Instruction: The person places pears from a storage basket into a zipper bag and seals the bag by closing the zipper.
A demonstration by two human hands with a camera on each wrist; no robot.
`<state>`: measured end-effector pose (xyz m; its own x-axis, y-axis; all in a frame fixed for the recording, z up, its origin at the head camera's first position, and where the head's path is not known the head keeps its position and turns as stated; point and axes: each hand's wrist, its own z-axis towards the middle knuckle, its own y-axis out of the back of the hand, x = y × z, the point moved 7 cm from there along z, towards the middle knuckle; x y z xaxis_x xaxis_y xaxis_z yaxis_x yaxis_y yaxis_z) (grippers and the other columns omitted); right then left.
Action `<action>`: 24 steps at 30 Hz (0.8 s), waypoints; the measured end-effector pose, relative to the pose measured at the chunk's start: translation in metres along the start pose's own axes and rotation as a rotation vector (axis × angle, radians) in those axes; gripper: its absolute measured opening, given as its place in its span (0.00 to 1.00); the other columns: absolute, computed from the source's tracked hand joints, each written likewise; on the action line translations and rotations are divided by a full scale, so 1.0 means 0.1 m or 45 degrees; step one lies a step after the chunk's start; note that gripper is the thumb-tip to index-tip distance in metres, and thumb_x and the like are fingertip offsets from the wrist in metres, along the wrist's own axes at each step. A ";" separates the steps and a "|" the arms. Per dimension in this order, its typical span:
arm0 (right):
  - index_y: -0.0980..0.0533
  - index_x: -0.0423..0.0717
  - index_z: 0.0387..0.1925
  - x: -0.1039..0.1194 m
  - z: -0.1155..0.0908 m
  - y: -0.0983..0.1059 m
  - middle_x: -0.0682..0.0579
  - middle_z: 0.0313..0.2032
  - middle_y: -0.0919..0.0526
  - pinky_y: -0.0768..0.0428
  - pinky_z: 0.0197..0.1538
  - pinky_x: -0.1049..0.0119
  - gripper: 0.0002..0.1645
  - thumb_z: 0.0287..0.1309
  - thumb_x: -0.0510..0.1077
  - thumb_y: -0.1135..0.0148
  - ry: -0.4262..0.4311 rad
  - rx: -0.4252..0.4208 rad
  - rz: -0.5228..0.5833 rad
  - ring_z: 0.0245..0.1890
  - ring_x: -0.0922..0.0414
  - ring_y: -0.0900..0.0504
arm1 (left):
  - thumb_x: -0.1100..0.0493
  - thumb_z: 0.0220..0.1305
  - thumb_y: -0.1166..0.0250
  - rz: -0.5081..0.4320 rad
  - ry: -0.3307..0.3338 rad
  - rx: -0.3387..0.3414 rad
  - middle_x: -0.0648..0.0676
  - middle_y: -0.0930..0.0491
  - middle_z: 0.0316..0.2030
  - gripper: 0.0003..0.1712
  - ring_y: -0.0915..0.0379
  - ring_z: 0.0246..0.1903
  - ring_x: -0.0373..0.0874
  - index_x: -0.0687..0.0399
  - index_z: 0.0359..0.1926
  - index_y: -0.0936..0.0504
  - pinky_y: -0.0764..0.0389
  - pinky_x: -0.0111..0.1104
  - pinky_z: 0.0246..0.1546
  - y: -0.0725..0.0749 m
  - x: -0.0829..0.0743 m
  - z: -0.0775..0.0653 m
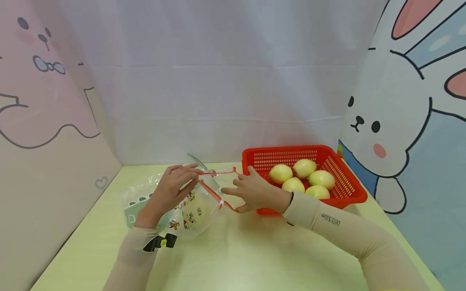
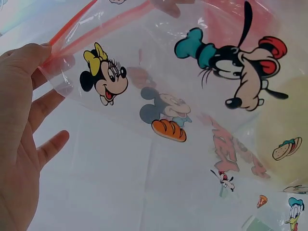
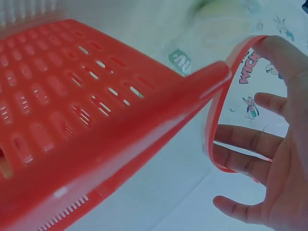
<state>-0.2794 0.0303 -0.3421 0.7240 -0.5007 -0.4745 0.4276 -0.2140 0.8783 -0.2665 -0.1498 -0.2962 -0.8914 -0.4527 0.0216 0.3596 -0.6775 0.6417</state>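
Note:
A clear zip bag [image 1: 189, 220] with a red zip edge and cartoon prints lies in the middle of the table, a pale yellow-green round fruit [image 1: 194, 211] showing through its film. My left hand [image 1: 172, 188] pinches one end of the red edge between thumb and finger; the left wrist view shows the other fingers loosely apart. At the opposite end, my right hand [image 1: 253, 190] has its fingers spread inside the bag's mouth, pushing the red edges [image 3: 219, 103] apart. The mouth gapes between both hands.
Behind my right wrist stands a red plastic basket [image 1: 349, 182] holding several pale yellow-green fruits [image 1: 322, 179]. Its rim is close beside the right hand. A clear package with green printing [image 1: 132, 214] lies under and left of my left hand. A white curtain [image 1: 218, 81] hangs behind the table.

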 end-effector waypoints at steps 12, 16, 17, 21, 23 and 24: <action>0.30 0.65 0.66 0.02 -0.07 -0.04 0.54 0.44 0.18 0.29 0.54 0.45 0.33 0.61 0.65 0.38 0.090 0.031 -0.025 0.47 0.53 0.21 | 0.46 0.78 0.54 0.007 0.011 0.029 0.57 0.15 0.46 0.25 0.22 0.55 0.57 0.59 0.43 0.17 0.29 0.58 0.52 -0.05 0.00 0.01; 0.29 0.64 0.64 0.02 -0.17 -0.08 0.55 0.46 0.19 0.33 0.60 0.41 0.30 0.62 0.60 0.36 0.185 0.072 -0.017 0.52 0.53 0.24 | 0.45 0.79 0.54 0.009 0.006 0.030 0.57 0.15 0.45 0.26 0.22 0.54 0.57 0.60 0.42 0.17 0.28 0.58 0.52 -0.07 -0.01 0.02; 0.29 0.64 0.64 0.00 -0.19 -0.08 0.55 0.47 0.19 0.34 0.61 0.40 0.29 0.63 0.58 0.36 0.206 0.074 -0.008 0.53 0.53 0.24 | 0.45 0.79 0.55 0.011 0.004 0.026 0.57 0.15 0.45 0.27 0.21 0.54 0.57 0.59 0.42 0.17 0.28 0.58 0.51 -0.07 -0.01 0.02; 0.28 0.64 0.62 -0.06 -0.28 -0.06 0.55 0.50 0.20 0.37 0.64 0.37 0.26 0.63 0.54 0.36 0.285 0.037 0.021 0.58 0.53 0.26 | 0.49 0.78 0.50 0.009 -0.006 0.018 0.57 0.15 0.44 0.21 0.21 0.53 0.57 0.59 0.43 0.17 0.28 0.57 0.51 -0.08 -0.01 0.02; 0.28 0.64 0.62 -0.09 -0.31 -0.04 0.55 0.53 0.21 0.39 0.65 0.36 0.26 0.64 0.54 0.36 0.322 0.010 0.016 0.61 0.52 0.27 | 0.54 0.75 0.42 0.002 -0.010 0.023 0.57 0.15 0.45 0.13 0.22 0.54 0.57 0.59 0.43 0.17 0.28 0.57 0.52 -0.08 -0.01 0.02; 0.27 0.64 0.62 -0.10 -0.33 -0.03 0.54 0.54 0.21 0.39 0.65 0.37 0.25 0.64 0.54 0.37 0.341 -0.010 0.007 0.62 0.52 0.28 | 0.56 0.73 0.40 0.000 -0.011 0.026 0.57 0.15 0.45 0.11 0.22 0.54 0.57 0.59 0.44 0.17 0.28 0.57 0.52 -0.09 -0.01 0.02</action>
<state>-0.2703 0.0636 -0.3419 0.8435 -0.2616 -0.4690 0.4264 -0.2047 0.8811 -0.2691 -0.1425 -0.3004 -0.8940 -0.4472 0.0282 0.3537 -0.6655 0.6573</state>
